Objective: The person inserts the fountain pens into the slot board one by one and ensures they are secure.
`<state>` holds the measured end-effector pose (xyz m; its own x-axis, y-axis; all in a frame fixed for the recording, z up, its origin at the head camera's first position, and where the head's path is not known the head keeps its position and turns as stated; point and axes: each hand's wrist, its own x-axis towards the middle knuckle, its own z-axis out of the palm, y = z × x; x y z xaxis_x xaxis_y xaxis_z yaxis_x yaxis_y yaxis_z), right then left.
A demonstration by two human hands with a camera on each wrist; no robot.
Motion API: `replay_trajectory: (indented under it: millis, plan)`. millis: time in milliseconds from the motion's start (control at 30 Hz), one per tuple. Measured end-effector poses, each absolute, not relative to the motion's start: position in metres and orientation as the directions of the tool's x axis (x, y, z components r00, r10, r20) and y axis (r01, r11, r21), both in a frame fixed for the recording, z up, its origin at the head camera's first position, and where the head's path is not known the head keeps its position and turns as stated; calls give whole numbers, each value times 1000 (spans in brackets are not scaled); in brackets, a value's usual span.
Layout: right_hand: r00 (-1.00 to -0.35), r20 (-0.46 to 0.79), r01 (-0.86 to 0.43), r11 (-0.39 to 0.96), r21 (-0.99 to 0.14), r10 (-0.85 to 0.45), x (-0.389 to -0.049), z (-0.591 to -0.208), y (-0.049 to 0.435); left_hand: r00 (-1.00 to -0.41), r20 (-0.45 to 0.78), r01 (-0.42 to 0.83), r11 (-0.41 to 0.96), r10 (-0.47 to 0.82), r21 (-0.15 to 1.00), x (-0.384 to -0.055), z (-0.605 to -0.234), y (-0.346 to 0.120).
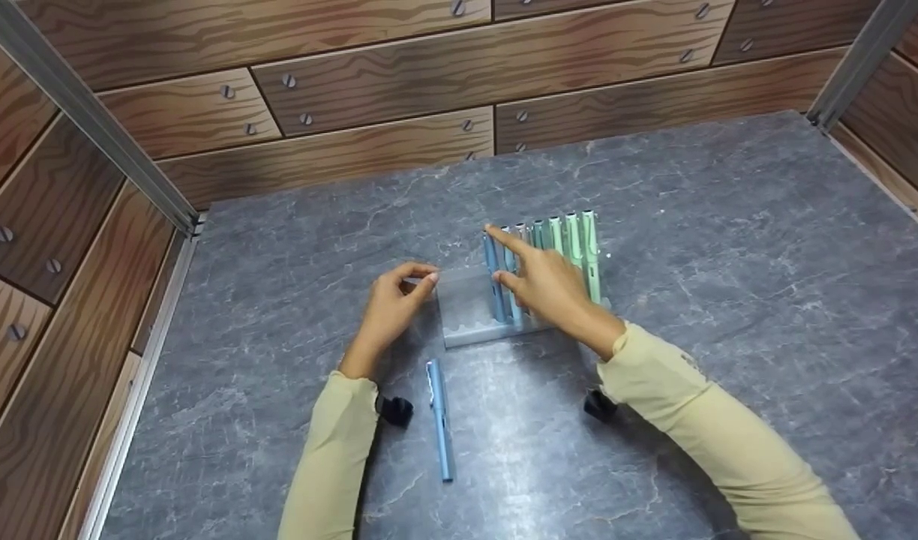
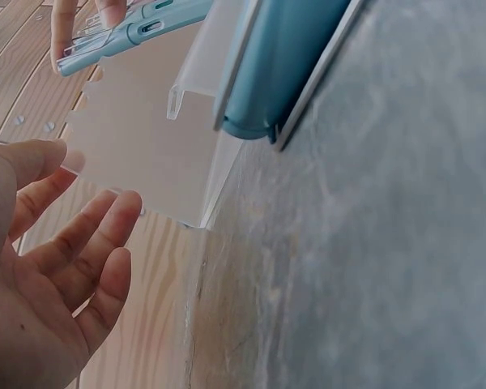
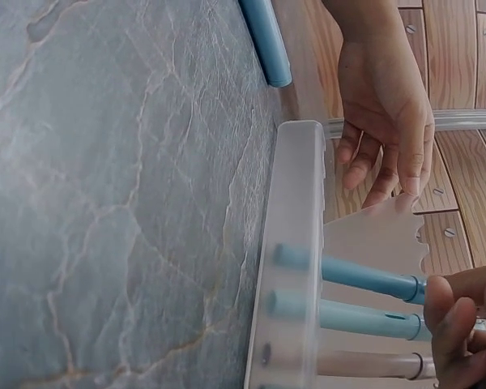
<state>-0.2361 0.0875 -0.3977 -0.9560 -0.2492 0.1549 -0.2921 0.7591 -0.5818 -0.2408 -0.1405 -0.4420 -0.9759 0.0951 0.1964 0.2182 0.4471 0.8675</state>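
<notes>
A frosted clear pen stand (image 1: 463, 300) stands mid-table, with several capped pens upright in its right part, from blue through pale blue and greyish pink to light green (image 1: 592, 262). My left hand (image 1: 395, 304) pinches the stand's upper left corner between thumb and forefinger, its other fingers loosely spread in the left wrist view. With a nearly straight forefinger, my right hand (image 1: 553, 289) touches the top of the leftmost blue pen (image 1: 496, 300); its thumb lies along that pen. Behind this hand, parts of the middle pens are hidden.
Another blue pen (image 1: 439, 424) lies on the grey marbled table (image 1: 279, 450) in front of the stand, between the forearms. Wood-patterned walls (image 1: 384, 90) with metal corner posts (image 1: 91, 112) enclose the back and sides.
</notes>
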Motion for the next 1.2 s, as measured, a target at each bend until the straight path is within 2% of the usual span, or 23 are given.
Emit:
replay_trajectory:
  millis: [600,1033,1200]
  plan:
    - [-903,305,-429,661,-615,-303,-220,-397,87,-975,204,220,425,82,878,-241,-442,-139]
    - [-898,208,-419,614,-669,-387,-198,-401,74,-977,187,212,418,100,884,-242,-442,-141]
    - [-899,126,-373,583,-721,-419,-190,-404,68,-978,181,206,421,99,883,-242,-443,-141]
